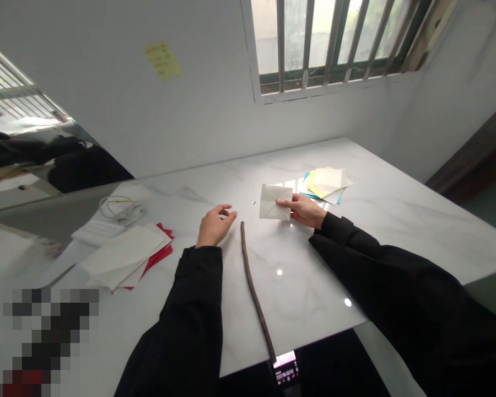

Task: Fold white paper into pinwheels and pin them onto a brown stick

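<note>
My right hand [303, 208] grips a small off-white envelope [273, 202] by its right side, thumb on top, above the marble-patterned table [297, 286]. Faint diagonal creases show on its face. To the left, my left hand [218, 224] is open and holds nothing, its thumb and fingers curved with a gap between them. A long, thin brown stick [252, 285] lies lengthwise between my arms; its far end is close to my left fingertips. The near end reaches the table's front edge, beside a lit phone screen [286, 368].
White, yellow and blue papers [330, 181] are piled at the back right. On the left lie cream and red papers [128, 256], with a coiled white cable [124, 209] behind them. A mirror-like panel [45, 127] and a barred window [326, 44] border the table.
</note>
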The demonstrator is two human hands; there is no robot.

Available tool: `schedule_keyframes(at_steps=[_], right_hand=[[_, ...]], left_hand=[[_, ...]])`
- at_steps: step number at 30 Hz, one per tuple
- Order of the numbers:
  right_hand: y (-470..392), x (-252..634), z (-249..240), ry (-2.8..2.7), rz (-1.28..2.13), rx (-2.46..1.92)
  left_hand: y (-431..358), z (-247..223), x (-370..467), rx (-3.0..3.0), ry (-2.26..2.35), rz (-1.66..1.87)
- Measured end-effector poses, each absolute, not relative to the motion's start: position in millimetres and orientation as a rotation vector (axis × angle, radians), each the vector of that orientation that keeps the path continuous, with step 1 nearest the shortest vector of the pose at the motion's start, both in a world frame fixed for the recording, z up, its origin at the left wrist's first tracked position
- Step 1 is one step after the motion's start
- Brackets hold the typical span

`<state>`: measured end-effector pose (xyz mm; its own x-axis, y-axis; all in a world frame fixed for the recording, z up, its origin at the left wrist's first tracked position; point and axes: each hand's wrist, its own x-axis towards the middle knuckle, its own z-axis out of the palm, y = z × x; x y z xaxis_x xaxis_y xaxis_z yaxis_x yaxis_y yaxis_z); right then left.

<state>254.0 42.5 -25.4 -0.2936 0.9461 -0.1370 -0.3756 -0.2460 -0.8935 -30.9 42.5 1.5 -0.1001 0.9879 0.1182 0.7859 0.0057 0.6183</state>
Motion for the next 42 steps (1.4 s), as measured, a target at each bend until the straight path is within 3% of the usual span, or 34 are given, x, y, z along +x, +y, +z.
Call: schedule_keyframes(at_steps=[4, 8, 14, 19, 26, 42], right_hand=[[42, 254, -24, -0.949, 1.735, -0.877], [39, 252, -21, -0.955, 1.772, -0.853], [38, 249, -23, -0.991, 1.823, -0.777], [36, 248, -21, -1.036, 1.854, -0.753], [34, 248, -23, -1.069, 1.885, -0.724], [34, 250, -26, -1.117, 1.878, -0.731]], left_hand=[[32, 12, -25, 2.094, 1.802, 0.384], [25, 17, -19, 2.209, 1.714, 0.247], [28, 8, -9, 2.123, 1.671, 0.535], [30, 3, 0, 1.680, 1.428, 0.826], [22, 1, 18, 1.400, 1.053, 0.765], [18, -1, 31, 1.173, 1.083, 0.902]])
